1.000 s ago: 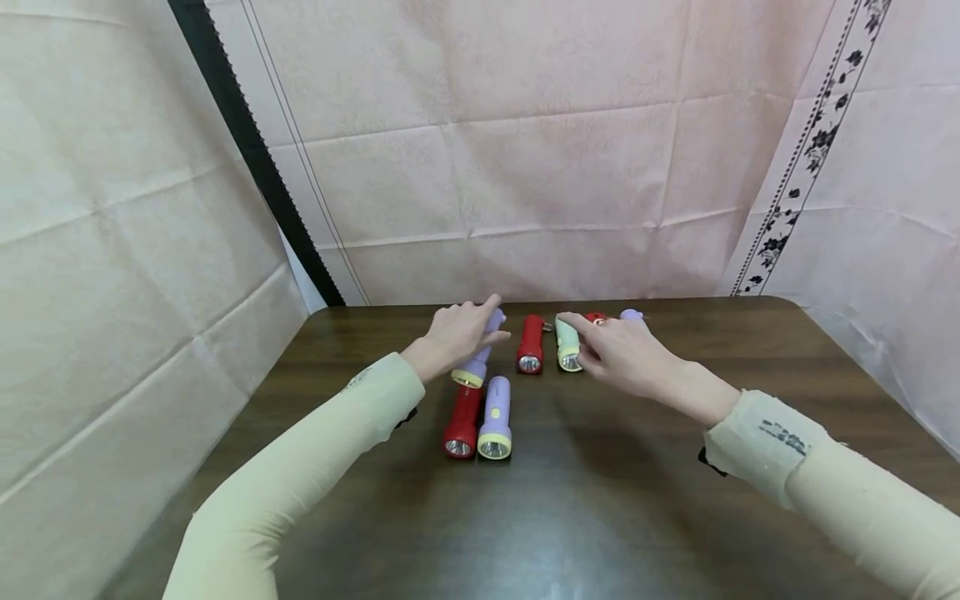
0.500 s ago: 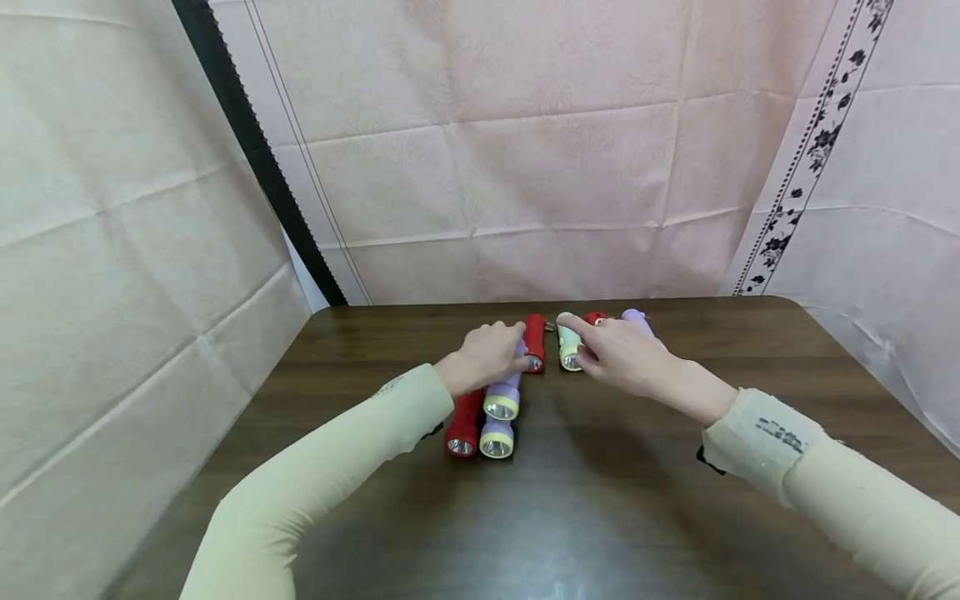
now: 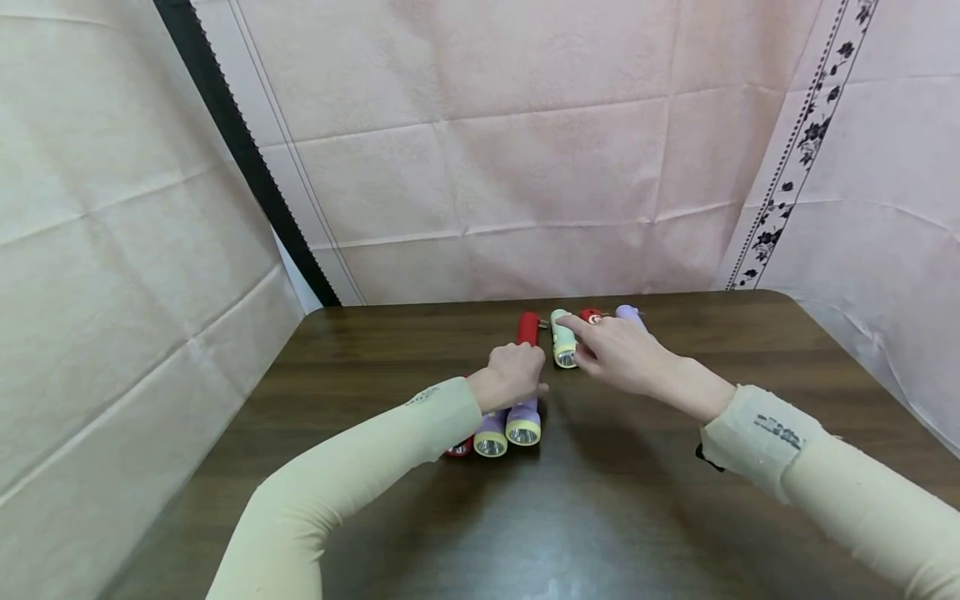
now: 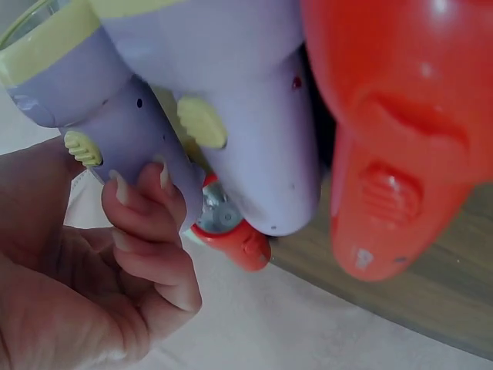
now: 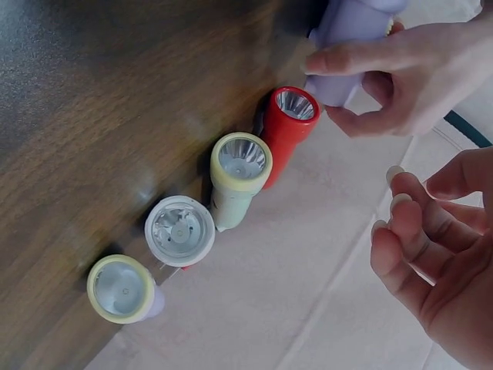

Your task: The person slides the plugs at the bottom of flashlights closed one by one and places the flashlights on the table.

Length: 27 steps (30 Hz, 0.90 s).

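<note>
Flashlight [image 3: 524, 414] in lilac with a yellow rim is gripped by a person's left hand [image 3: 512, 377], which hides its back end in the head view; the right wrist view cuts off its lens end. It occupies the right end of the counter's [image 3: 637, 517] nearer row, beside a second lilac flashlight [image 3: 491, 423]; beyond that, a red flashlight [image 4: 408, 116] is nearly covered by the left sleeve [image 3: 375, 454]. The right hand [image 3: 617, 354], loosely bent and holding nothing, obscures most of a white-rimmed red flashlight [image 5: 179, 231] in the farther row. Dark printing on the right sleeve [image 3: 787, 454] and a tiny white mark on the nearer red flashlight are illegible. The gripped flashlight's lens faces the person, its long axis running front to back.
</note>
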Each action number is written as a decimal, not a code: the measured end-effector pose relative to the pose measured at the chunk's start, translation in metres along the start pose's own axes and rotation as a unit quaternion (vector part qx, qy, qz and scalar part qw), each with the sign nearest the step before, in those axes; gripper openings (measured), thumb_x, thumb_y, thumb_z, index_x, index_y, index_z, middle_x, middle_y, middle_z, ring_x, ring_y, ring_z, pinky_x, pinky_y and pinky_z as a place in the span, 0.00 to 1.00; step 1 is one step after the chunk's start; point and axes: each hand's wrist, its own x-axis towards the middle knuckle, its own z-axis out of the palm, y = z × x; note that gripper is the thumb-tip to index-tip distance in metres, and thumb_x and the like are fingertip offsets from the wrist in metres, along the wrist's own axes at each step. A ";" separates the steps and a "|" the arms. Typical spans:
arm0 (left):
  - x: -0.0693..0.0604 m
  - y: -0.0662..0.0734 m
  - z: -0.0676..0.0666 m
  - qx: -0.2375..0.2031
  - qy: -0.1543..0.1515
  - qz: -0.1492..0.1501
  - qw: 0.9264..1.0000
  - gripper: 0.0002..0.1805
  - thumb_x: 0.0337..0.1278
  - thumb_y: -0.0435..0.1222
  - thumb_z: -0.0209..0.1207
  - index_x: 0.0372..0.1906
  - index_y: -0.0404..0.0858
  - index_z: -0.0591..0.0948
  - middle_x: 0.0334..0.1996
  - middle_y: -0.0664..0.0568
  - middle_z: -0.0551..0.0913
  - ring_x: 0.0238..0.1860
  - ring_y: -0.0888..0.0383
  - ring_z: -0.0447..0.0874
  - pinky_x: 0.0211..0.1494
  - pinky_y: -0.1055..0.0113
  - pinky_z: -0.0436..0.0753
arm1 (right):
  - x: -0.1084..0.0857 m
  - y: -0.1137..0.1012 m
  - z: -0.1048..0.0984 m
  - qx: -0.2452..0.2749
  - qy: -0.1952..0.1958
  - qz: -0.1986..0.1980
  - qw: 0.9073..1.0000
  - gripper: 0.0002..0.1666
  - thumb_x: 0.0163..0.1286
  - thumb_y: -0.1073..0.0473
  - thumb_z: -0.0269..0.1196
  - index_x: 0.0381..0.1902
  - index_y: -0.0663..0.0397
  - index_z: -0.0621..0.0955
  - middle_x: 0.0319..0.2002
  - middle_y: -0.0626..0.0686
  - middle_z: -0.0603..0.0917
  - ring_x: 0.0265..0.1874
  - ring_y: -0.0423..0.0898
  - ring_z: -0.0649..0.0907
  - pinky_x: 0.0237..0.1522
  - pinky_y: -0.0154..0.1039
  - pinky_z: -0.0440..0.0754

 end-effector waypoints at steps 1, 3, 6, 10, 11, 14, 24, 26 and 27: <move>0.000 0.001 0.001 0.003 -0.003 0.000 1.000 0.16 0.55 0.52 0.64 0.34 0.44 0.82 0.34 0.52 0.85 0.34 0.53 0.84 0.31 0.58 0.83 | 0.000 0.000 0.000 0.000 0.000 0.000 1.000 0.23 0.59 0.66 0.58 0.55 0.57 0.78 0.13 0.45 0.67 0.16 0.38 0.61 0.19 0.31 0.57; 0.001 0.002 0.004 0.006 -0.011 0.001 1.000 0.16 0.55 0.53 0.64 0.34 0.44 0.82 0.33 0.53 0.84 0.32 0.54 0.84 0.30 0.58 0.82 | 0.000 0.000 0.000 0.000 0.001 0.000 1.000 0.23 0.58 0.66 0.57 0.54 0.56 0.78 0.13 0.45 0.67 0.16 0.38 0.61 0.19 0.31 0.57; 0.001 0.004 0.008 0.018 -0.018 0.005 1.000 0.16 0.54 0.54 0.64 0.35 0.45 0.82 0.32 0.53 0.83 0.31 0.55 0.83 0.29 0.60 0.82 | 0.000 0.000 0.000 -0.002 0.002 0.000 1.000 0.23 0.58 0.66 0.57 0.53 0.56 0.78 0.14 0.45 0.67 0.16 0.38 0.61 0.18 0.31 0.58; 0.001 0.006 0.012 0.035 -0.021 0.011 0.999 0.17 0.54 0.54 0.63 0.35 0.45 0.82 0.33 0.53 0.83 0.31 0.56 0.83 0.28 0.60 0.83 | -0.001 0.000 0.001 -0.001 -0.002 0.004 1.000 0.23 0.58 0.66 0.58 0.53 0.56 0.78 0.14 0.45 0.68 0.16 0.37 0.61 0.18 0.31 0.58; 0.000 0.006 0.013 0.037 -0.022 0.012 0.999 0.17 0.55 0.55 0.63 0.35 0.45 0.82 0.33 0.53 0.83 0.31 0.56 0.83 0.28 0.60 0.83 | -0.001 0.000 0.001 0.000 -0.004 0.005 1.000 0.23 0.58 0.66 0.58 0.53 0.56 0.78 0.14 0.45 0.67 0.16 0.38 0.62 0.18 0.31 0.58; 0.000 0.007 0.015 0.044 -0.025 0.016 0.999 0.17 0.55 0.55 0.63 0.35 0.45 0.82 0.33 0.53 0.84 0.30 0.57 0.82 0.29 0.60 0.83 | -0.002 0.000 0.000 0.006 -0.009 0.009 1.000 0.23 0.58 0.65 0.59 0.54 0.57 0.78 0.14 0.45 0.68 0.16 0.38 0.62 0.18 0.31 0.59; -0.001 0.010 0.017 0.081 -0.031 0.014 0.996 0.20 0.57 0.58 0.59 0.36 0.45 0.83 0.32 0.53 0.84 0.28 0.57 0.82 0.27 0.60 0.83 | -0.004 0.001 0.000 0.010 -0.017 0.014 1.000 0.24 0.58 0.65 0.58 0.55 0.58 0.78 0.15 0.45 0.69 0.18 0.39 0.65 0.20 0.31 0.62; -0.001 0.009 0.016 0.081 -0.028 0.011 0.996 0.21 0.58 0.59 0.58 0.36 0.45 0.83 0.31 0.53 0.84 0.27 0.58 0.82 0.26 0.61 0.82 | -0.004 0.001 0.000 0.012 -0.019 0.015 1.000 0.24 0.58 0.65 0.58 0.55 0.58 0.78 0.15 0.44 0.68 0.18 0.39 0.65 0.20 0.31 0.62; -0.001 0.008 0.015 0.080 -0.022 0.010 0.997 0.22 0.58 0.60 0.57 0.36 0.46 0.84 0.31 0.53 0.84 0.27 0.58 0.82 0.26 0.61 0.82 | -0.004 0.002 0.000 0.011 -0.019 0.015 1.000 0.24 0.58 0.66 0.58 0.55 0.58 0.78 0.15 0.44 0.68 0.18 0.39 0.65 0.20 0.31 0.63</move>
